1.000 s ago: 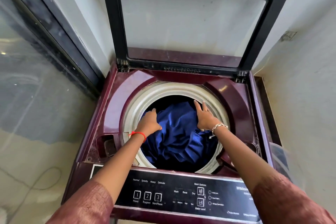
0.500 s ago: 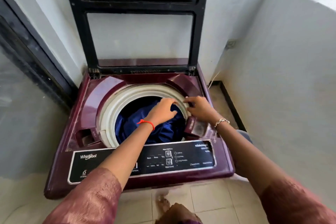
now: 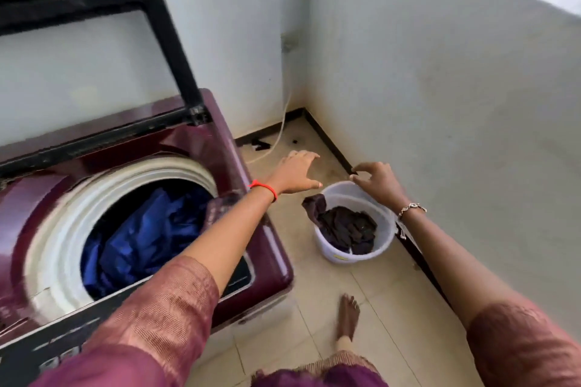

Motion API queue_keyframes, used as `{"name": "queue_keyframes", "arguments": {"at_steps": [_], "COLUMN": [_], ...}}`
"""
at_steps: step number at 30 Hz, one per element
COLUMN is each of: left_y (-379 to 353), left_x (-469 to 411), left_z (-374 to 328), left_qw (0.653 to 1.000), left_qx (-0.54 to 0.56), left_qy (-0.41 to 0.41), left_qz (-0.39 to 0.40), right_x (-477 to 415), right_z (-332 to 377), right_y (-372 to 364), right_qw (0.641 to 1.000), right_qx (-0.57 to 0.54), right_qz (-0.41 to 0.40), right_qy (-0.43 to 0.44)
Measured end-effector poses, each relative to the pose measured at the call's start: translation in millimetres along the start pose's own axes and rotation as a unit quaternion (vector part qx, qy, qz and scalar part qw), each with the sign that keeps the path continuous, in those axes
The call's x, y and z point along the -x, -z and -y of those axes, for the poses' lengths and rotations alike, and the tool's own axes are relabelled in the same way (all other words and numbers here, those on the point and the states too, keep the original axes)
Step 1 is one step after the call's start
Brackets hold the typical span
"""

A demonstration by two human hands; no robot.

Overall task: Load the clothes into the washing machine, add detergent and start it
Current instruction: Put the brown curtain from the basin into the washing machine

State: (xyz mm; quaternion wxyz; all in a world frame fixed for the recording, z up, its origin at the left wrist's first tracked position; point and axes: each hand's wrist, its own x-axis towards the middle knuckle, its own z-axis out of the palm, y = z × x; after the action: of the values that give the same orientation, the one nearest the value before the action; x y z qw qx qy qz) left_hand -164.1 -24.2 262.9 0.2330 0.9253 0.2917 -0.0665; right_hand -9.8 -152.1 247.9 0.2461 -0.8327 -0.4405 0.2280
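Note:
The maroon top-load washing machine [image 3: 270, 248] stands at left with its lid [image 3: 163, 28] raised. Blue cloth [image 3: 147, 232] lies in its drum. On the floor to its right sits a white bucket [image 3: 386, 239] holding dark clothes [image 3: 345, 226], one piece draped over the rim. My left hand [image 3: 295, 171] is stretched out past the machine's right side, above the floor near the bucket, fingers apart and empty. My right hand [image 3: 379, 182] hovers over the bucket's far rim, fingers curled and apart, holding nothing.
White walls close the corner behind and to the right of the bucket. A white hose [image 3: 283, 129] runs down the wall to the tiled floor [image 3: 377, 308]. My bare foot [image 3: 347, 316] stands on the tiles in front of the machine.
Both hands have left the drum and swung right toward the bucket. The view has turned right, bringing the bucket into sight. The blue cloth stays in the drum.

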Motion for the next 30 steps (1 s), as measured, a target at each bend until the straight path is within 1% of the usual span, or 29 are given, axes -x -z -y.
{"name": "queue_keyframes", "arguments": {"at_steps": [3, 6, 10, 14, 17, 21, 23, 25, 27, 29, 30], "left_y": [-32, -70, -131, -205, -263, -343, -387, -426, -466, -504, -520], "left_x": [-64, -115, -168, -202, -229, -279, -305, -324, -342, -357, -361], "left_z": [-18, -26, -23, -8, 13, 49, 69, 87, 106, 123, 128], "left_qw": [0.991, 0.975, 0.961, 0.941, 0.933, 0.927, 0.927, 0.931, 0.926, 0.919, 0.918], "left_qx": [-0.047, -0.053, -0.039, -0.047, -0.026, 0.036, 0.032, -0.035, -0.126, -0.18, -0.182], "left_qy": [0.029, 0.055, 0.082, 0.125, 0.14, 0.141, 0.133, 0.111, 0.097, 0.111, 0.126], "left_qz": [0.121, 0.207, 0.26, 0.311, 0.332, 0.347, 0.349, 0.346, 0.342, 0.334, 0.328], "right_x": [-24, -45, -64, -83, -98, -135, -159, -182, -203, -221, -227], "right_z": [-68, -130, -201, -263, -308, -370, -399, -422, -445, -467, -474], "right_y": [15, 19, -2, -52, -107, -189, -229, -264, -301, -336, -349], "right_qw": [0.998, 0.993, 0.98, 0.963, 0.954, 0.946, 0.939, 0.932, 0.928, 0.921, 0.917], "right_qx": [0.005, 0.007, 0.028, 0.023, 0.021, 0.065, 0.102, 0.14, 0.169, 0.199, 0.208], "right_qz": [0.036, 0.077, 0.152, 0.217, 0.233, 0.266, 0.285, 0.296, 0.299, 0.306, 0.312], "right_qy": [-0.049, -0.084, -0.128, -0.157, -0.185, -0.174, -0.162, -0.152, -0.145, -0.137, -0.137]}}
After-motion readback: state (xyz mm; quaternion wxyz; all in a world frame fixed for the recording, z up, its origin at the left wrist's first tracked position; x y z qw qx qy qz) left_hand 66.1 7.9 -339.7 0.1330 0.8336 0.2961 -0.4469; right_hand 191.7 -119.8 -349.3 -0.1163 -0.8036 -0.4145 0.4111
